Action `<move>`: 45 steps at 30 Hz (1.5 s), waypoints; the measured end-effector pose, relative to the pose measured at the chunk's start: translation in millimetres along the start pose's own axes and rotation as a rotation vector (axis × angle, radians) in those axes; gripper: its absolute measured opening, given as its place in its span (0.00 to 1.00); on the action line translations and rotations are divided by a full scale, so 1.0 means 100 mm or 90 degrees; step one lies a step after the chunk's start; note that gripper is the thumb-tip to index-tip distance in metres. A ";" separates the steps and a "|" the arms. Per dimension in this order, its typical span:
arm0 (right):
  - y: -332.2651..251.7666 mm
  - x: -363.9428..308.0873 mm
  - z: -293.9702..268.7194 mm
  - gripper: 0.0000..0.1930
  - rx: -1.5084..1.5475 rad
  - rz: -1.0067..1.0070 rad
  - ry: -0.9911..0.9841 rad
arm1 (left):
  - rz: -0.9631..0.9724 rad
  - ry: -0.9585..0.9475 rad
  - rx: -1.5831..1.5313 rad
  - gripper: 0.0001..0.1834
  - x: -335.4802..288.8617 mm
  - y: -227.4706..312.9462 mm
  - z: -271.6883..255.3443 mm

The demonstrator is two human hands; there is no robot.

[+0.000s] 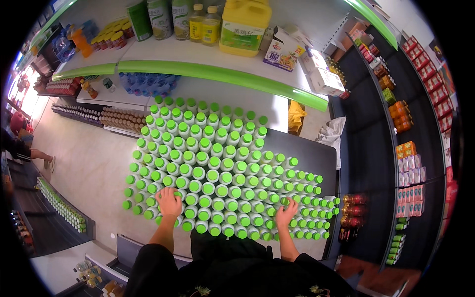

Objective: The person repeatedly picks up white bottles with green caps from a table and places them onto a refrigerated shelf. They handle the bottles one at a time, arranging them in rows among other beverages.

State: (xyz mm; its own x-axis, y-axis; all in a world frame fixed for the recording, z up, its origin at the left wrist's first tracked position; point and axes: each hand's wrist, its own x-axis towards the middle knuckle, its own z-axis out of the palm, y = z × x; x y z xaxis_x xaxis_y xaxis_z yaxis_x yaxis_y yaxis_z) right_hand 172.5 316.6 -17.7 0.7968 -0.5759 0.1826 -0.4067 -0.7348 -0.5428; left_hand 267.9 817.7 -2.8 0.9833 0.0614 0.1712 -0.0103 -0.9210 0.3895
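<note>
A dense block of white bottles with green caps [213, 176] stands upright in front of me, row against row. My left hand [169, 202] reaches into the near left part, its fingers curled down at a green-capped bottle; the fingertips are partly hidden among the caps. Toward the near right of the block, my right hand [287, 213] has thumb and fingers around the top of another green-capped bottle [285, 201]. Both bottles still stand among their neighbours.
Behind the block, a white shelf with a green edge strip [198, 71] carries a yellow jug [245, 27], cans and cartons. Blue-wrapped bottles [148, 84] sit beneath it. Dark shelving [368, 148] rises at right. A person's leg [42, 156] shows at far left.
</note>
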 end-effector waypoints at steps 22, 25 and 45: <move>0.03 0.03 -0.04 0.27 0.005 -0.006 -0.007 | -0.005 0.013 0.003 0.10 -0.03 -0.03 0.06; 0.06 0.09 -0.04 0.24 0.010 0.011 -0.012 | 0.006 0.016 0.009 0.10 -0.03 -0.04 0.07; -0.04 0.11 -0.01 0.20 0.074 0.067 0.043 | 0.037 0.015 0.020 0.12 -0.04 -0.04 0.08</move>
State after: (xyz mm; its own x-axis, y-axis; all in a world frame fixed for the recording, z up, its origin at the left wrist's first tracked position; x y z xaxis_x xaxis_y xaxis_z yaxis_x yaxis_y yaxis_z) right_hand 182.3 313.0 -13.2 0.7188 -0.6734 0.1728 -0.4289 -0.6251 -0.6522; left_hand 265.4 817.6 -12.4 0.9767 0.0159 0.2142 -0.0614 -0.9350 0.3493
